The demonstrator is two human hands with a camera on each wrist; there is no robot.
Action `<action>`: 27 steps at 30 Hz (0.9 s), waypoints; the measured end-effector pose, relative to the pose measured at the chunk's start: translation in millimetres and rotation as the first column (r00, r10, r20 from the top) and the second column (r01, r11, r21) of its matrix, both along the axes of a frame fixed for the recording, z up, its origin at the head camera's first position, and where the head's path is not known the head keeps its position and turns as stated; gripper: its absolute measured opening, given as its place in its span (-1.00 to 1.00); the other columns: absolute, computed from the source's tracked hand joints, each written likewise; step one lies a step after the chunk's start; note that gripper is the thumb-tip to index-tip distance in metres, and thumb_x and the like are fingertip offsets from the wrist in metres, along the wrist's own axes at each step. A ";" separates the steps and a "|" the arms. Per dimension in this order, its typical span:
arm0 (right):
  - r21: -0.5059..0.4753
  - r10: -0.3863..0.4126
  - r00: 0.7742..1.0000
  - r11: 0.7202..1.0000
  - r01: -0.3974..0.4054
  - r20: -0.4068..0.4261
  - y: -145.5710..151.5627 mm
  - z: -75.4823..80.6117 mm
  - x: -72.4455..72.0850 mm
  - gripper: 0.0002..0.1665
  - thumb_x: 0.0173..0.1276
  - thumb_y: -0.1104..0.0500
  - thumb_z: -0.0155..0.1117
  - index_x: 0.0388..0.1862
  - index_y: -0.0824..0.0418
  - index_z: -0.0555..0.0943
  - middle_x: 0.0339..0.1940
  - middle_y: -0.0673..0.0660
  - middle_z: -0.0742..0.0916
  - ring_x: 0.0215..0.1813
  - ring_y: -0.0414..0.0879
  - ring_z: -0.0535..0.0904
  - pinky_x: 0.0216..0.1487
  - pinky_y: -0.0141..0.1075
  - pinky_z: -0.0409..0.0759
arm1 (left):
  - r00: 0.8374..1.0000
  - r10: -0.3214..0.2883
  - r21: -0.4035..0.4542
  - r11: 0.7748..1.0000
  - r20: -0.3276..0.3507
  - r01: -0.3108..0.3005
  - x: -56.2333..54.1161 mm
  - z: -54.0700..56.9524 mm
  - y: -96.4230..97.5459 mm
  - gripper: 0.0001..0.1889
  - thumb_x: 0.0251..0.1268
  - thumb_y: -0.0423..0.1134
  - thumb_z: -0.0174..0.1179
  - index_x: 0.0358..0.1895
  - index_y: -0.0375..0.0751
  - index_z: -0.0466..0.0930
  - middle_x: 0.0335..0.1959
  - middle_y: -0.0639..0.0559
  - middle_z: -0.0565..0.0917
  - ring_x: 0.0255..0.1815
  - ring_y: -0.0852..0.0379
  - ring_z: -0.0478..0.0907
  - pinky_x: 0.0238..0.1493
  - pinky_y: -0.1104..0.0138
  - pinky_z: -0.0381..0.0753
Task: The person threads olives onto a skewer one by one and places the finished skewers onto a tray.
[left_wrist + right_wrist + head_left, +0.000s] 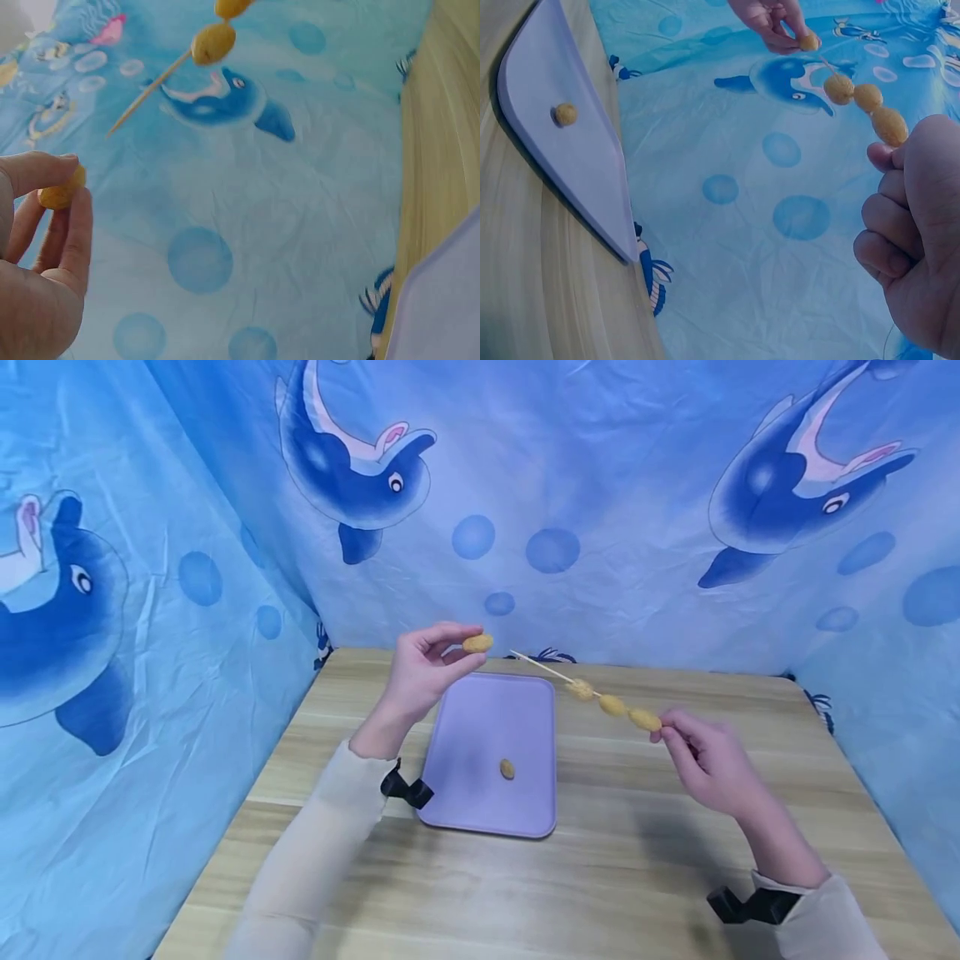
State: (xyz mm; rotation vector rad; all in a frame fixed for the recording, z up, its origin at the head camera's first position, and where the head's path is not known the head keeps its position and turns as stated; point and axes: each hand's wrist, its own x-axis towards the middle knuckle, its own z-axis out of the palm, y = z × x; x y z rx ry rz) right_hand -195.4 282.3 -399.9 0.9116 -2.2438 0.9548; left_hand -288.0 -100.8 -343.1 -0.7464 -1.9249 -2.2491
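Observation:
My left hand [422, 675] pinches a small oval yellow-brown food piece [477, 643], like a baby potato, between thumb and fingertips above the tray's far end. To the right, my right hand [708, 764] grips the lower end of a wooden skewer [542, 666]. Three similar oval pieces [612, 705] are threaded along the skewer, the lowest close to my right fingertips. The skewer slants up and left; its bare pointed tip [112, 132] is apart from the piece in my left hand. The skewer's gripped end is hidden inside the right hand.
A shallow lilac tray [491, 710] lies on the wood-grain table [630, 877], with one loose oval piece [507, 769] on it. Blue dolphin-print cloth [615, 602] hangs behind the table and along both sides.

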 end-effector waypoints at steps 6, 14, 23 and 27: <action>-0.037 0.033 0.997 0.999 -0.035 -0.067 -4.6 -1.0 -2.5 -0.68 0.35 0.62 0.19 -0.29 0.23 0.65 -0.71 -0.14 0.36 -0.67 -0.49 0.11 -0.72 -0.66 0.11 | 0.999 -0.017 -0.006 1.000 0.051 0.017 10.8 -1.5 1.3 -0.56 0.29 -0.68 0.31 0.24 -0.67 0.56 -0.03 0.20 0.82 0.00 0.25 0.78 0.18 0.37 0.82; -0.027 0.054 0.997 0.998 -0.055 -0.046 -9.9 -0.5 -2.1 -0.71 0.47 0.55 0.16 -0.27 0.20 0.65 -0.72 -0.15 0.36 -0.67 -0.51 0.11 -0.72 -0.66 0.12 | 0.996 -0.061 0.074 0.996 0.071 0.055 12.1 -8.7 0.9 -0.64 0.31 -0.69 0.26 0.09 -0.33 0.76 -0.12 0.17 0.87 -0.04 0.22 0.80 0.08 0.40 0.85; -0.014 0.055 0.998 0.998 -0.055 -0.037 -12.1 -3.2 -6.4 -0.71 0.46 0.54 0.20 -0.24 0.18 0.66 -0.71 -0.13 0.36 -0.66 -0.51 0.11 -0.71 -0.65 0.12 | 0.993 -0.054 0.100 0.994 0.104 0.044 5.5 -13.1 2.2 -0.66 0.39 -0.67 0.22 0.19 -0.64 0.61 -0.17 0.12 0.87 -0.16 0.19 0.84 0.05 0.31 0.88; -0.021 0.060 0.997 0.998 -0.061 -0.050 -13.2 -4.9 -7.1 -0.71 0.46 0.55 0.18 -0.25 0.19 0.65 -0.71 -0.14 0.36 -0.66 -0.51 0.11 -0.72 -0.66 0.11 | 0.990 -0.059 0.124 0.991 0.131 0.042 5.1 -15.6 3.6 -0.68 0.41 -0.66 0.22 0.04 -0.27 0.80 -0.19 0.08 0.87 -0.19 0.16 0.85 0.04 0.27 0.89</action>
